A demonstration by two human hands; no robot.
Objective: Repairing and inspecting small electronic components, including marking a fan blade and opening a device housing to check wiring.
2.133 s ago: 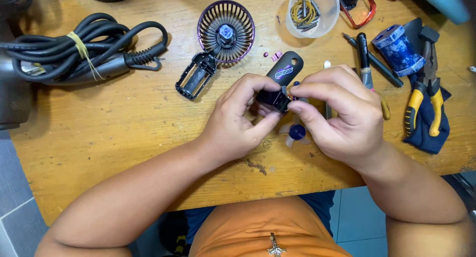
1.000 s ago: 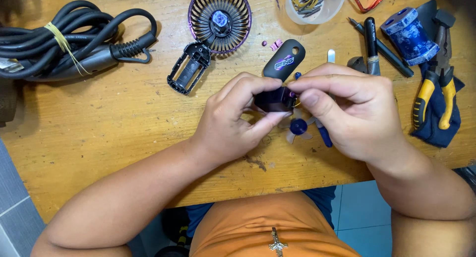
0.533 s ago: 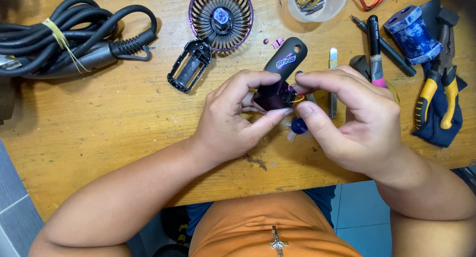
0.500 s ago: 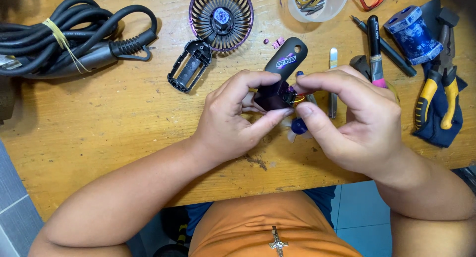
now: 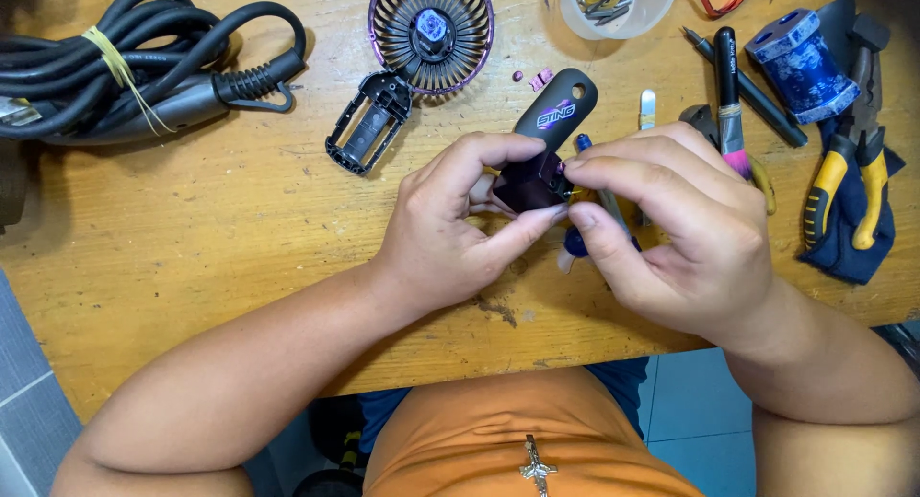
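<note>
My left hand [image 5: 450, 233] grips the lower end of a black plastic handle cover [image 5: 548, 133], thumb and fingers wrapped round its dark base. My right hand [image 5: 685, 233] pinches at that same base with thumb and forefinger, and a blue-handled screwdriver [image 5: 579, 240] shows between its fingers. What sits between the fingertips is too small to make out. Both hands hover over the wooden table [image 5: 220, 257], near its front edge.
A round purple-rimmed fan head [image 5: 431, 32] with a black open battery frame [image 5: 369, 128] lies behind the hands. Coiled black cable [image 5: 134, 56] at far left. Yellow-handled pliers [image 5: 848, 185] on a dark cloth, a blue cylinder [image 5: 803, 66], pens and a clear cup [image 5: 613, 3] at right.
The view has drifted so everything sits slightly lower and left. My right fingers have shifted on the cover's base; both hands keep hold of it.
</note>
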